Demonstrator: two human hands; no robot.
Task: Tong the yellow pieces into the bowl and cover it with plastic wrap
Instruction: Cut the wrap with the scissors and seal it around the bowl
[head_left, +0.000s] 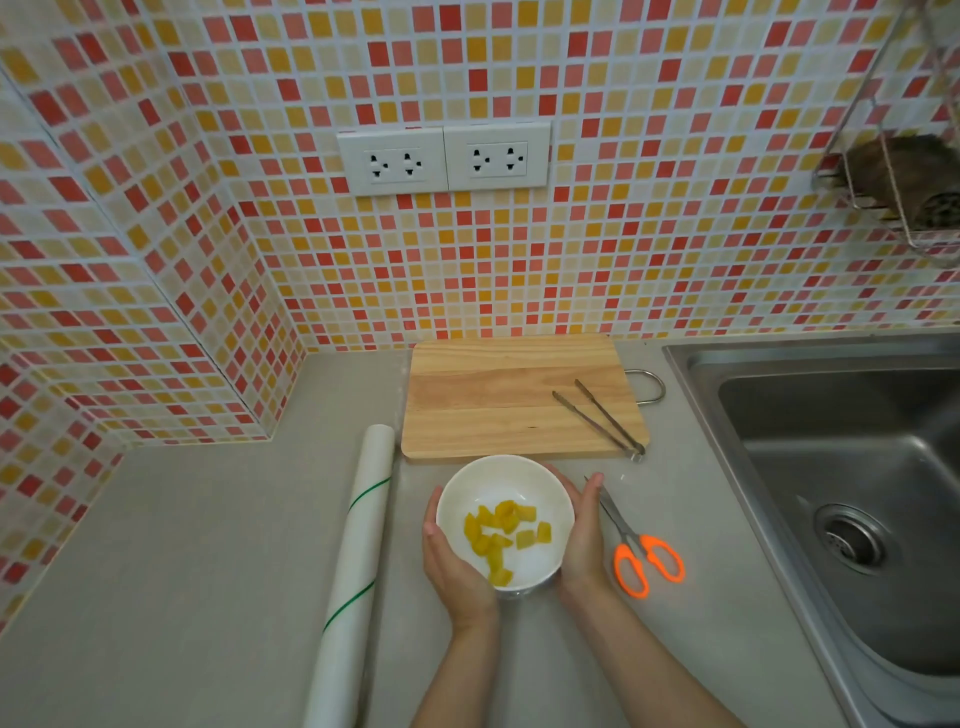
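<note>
A white bowl (506, 480) stands on the grey counter just in front of the wooden cutting board (483, 400). Several yellow pieces (501, 535) lie inside it. My left hand (452, 566) cups the bowl's left side and my right hand (582, 535) cups its right side. A faint sheen of clear film shows under the bowl's near edge; I cannot tell whether wrap spans its top. Metal tongs (602, 418) rest on the board's right end. A roll of plastic wrap (358, 551) lies left of the bowl.
Orange-handled scissors (641, 553) lie just right of my right hand. A steel sink (831, 467) fills the right side. Tiled walls with sockets (444, 158) close off the back and left. A wire rack (898, 182) hangs at the upper right.
</note>
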